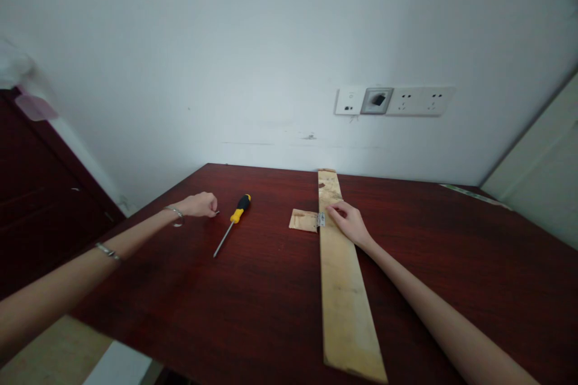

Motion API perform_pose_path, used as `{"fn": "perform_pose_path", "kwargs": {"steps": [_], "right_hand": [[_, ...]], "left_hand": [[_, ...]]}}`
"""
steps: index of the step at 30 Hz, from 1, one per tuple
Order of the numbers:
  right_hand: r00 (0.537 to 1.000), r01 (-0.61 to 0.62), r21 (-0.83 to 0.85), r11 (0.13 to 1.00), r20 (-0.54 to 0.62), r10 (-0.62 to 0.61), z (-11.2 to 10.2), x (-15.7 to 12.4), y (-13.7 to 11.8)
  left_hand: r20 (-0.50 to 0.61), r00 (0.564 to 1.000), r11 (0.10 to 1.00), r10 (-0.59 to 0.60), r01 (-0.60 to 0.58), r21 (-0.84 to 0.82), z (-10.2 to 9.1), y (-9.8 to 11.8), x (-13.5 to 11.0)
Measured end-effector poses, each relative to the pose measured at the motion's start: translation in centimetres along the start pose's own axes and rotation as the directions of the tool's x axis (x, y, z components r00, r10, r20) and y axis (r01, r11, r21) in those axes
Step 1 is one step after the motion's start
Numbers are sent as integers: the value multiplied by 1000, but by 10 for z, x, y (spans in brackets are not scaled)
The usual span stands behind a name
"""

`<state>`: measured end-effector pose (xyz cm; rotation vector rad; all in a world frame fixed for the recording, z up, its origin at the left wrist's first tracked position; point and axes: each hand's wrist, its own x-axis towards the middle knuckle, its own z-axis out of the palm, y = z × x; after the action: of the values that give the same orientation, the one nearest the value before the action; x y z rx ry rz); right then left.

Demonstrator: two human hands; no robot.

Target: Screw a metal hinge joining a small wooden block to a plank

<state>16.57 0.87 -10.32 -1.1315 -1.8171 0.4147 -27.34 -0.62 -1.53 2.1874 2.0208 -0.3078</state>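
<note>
We're best steadying the long pale wooden board (345,295), right hand (350,224) touching, grip unclear, left hand (201,205) pinching a tiny grey piece (217,212).

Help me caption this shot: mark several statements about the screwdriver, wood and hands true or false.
1. The screwdriver lies between the left hand and the long board. True.
2. The screwdriver is all red. False: it shows black and yellow.
3. The right hand is at the long board, near the metal hinge. True.
4. The left hand grips the screwdriver. False: they are apart.
5. The small wood piece lies left of the long board. True.
</note>
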Motion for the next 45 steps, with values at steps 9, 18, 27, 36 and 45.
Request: {"fn": "perform_pose_path", "kwargs": {"steps": [9, 18, 27, 36, 45], "right_hand": [[1000, -5, 12, 1000, 6, 5, 1, 1, 2], [1000, 11, 7, 1000, -4, -11, 2, 1, 3], [1000, 14, 23, 1000, -26, -14, 3, 2, 3], [1000, -18, 28, 999, -22, 18, 4, 2, 2], [999, -9, 51, 999, -31, 10, 2, 2, -4]], "left_hand": [[26, 998, 983, -63, 58, 172, 3, 17, 1], [39, 999, 981, -37, 29, 193, 2, 18, 4], [-228, 957, 978, 179, -198, -65, -8, 55, 38], [-598, 720, 586, 351, -667, -459, -2, 180, 52], [-623, 710, 344, 328, -704, -622, 17, 236, 50]]}}
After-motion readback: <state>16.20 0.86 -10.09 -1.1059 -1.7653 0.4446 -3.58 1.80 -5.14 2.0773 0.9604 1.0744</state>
